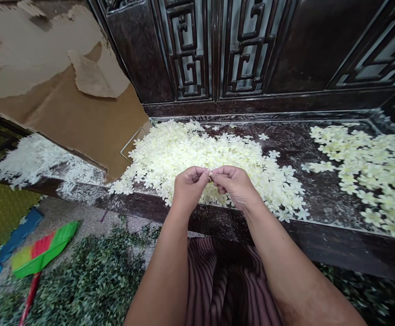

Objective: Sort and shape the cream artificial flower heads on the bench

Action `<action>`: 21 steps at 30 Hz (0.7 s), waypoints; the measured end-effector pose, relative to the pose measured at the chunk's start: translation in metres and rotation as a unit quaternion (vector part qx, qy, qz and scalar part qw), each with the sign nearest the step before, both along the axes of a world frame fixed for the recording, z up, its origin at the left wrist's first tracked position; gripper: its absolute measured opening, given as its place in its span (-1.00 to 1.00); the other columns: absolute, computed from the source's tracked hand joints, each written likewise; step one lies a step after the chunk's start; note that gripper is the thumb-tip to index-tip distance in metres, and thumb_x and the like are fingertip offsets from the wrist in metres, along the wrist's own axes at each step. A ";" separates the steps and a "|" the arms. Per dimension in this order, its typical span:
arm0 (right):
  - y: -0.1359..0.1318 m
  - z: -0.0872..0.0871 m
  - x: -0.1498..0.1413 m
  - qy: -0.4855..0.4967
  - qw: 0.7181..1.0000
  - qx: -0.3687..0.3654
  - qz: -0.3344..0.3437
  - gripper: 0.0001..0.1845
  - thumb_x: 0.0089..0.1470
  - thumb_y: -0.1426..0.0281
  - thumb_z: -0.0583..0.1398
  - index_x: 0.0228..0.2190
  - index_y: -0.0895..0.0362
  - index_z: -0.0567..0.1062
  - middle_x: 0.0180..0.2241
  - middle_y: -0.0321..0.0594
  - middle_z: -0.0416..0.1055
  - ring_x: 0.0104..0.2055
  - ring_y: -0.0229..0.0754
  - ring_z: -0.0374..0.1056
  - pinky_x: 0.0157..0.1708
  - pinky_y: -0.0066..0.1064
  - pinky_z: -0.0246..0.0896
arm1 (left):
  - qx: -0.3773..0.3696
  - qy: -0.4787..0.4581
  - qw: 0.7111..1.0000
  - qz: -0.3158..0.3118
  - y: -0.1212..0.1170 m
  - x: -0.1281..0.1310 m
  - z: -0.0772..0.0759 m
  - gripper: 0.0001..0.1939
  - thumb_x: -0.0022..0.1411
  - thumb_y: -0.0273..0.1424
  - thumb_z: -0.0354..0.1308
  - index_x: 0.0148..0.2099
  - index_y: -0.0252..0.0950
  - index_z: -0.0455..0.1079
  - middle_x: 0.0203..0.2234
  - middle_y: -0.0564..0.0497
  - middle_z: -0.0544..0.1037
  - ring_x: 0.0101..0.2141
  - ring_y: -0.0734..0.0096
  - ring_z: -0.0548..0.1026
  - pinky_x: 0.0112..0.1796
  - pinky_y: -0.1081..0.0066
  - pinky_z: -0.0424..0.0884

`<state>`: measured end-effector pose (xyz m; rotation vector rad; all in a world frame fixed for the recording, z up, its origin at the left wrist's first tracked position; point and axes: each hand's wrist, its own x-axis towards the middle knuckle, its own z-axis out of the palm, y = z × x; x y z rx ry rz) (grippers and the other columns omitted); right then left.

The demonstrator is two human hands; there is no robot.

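Observation:
My left hand (192,184) and my right hand (232,183) meet over the front of a heap of pale yellow-white artificial flowers (197,147). Both are closed in a pinch, fingertips almost touching. Between them is a tiny whitish bit, too small to name. The flower heap lies on a dark carved wooden bench (287,140), right beneath my hands. Farther right on the same seat is a second spread of similar flowers (377,176).
A torn cardboard sheet (82,113) leans at the left, with a pile of white strands (44,158) behind it. Green artificial foliage (92,271) covers the floor, beside a green and red broom (46,249). The bench's lattice back (214,50) rises behind the flowers.

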<state>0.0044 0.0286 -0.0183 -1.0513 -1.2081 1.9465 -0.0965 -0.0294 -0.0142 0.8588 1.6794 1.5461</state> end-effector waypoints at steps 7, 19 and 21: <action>0.000 -0.002 -0.001 0.011 1.000 0.003 -0.009 -0.93 -0.41 0.45 0.20 -0.67 0.17 0.40 -0.79 -0.46 0.20 -0.75 -0.46 -0.01 -0.73 -0.55 -0.14 | -0.011 0.014 1.000 0.017 0.000 0.002 0.001 -0.92 -0.08 -0.41 0.18 -0.50 -0.34 0.40 -0.65 0.08 0.47 -0.56 0.53 0.39 -0.48 0.49 0.32; 0.000 -0.006 0.001 0.029 0.999 0.007 -0.016 -0.94 -0.34 0.43 0.19 -0.65 0.14 0.38 -0.79 -0.47 0.17 -0.74 -0.45 -0.05 -0.72 -0.53 -0.18 | 0.005 0.044 0.996 0.072 0.003 0.004 0.001 -0.91 0.01 -0.40 0.12 -0.47 -0.31 0.32 -0.67 0.13 0.40 -0.61 0.59 0.34 -0.54 0.54 0.25; 0.001 -0.005 0.003 0.045 0.999 0.007 -0.016 -0.95 -0.33 0.46 0.17 -0.68 0.14 0.36 -0.79 -0.48 0.15 -0.73 -0.45 -0.05 -0.71 -0.53 -0.16 | 0.007 0.044 0.995 0.094 0.004 0.002 -0.001 -0.92 0.03 -0.41 0.10 -0.46 -0.30 0.30 -0.68 0.15 0.39 -0.62 0.58 0.36 -0.52 0.54 0.26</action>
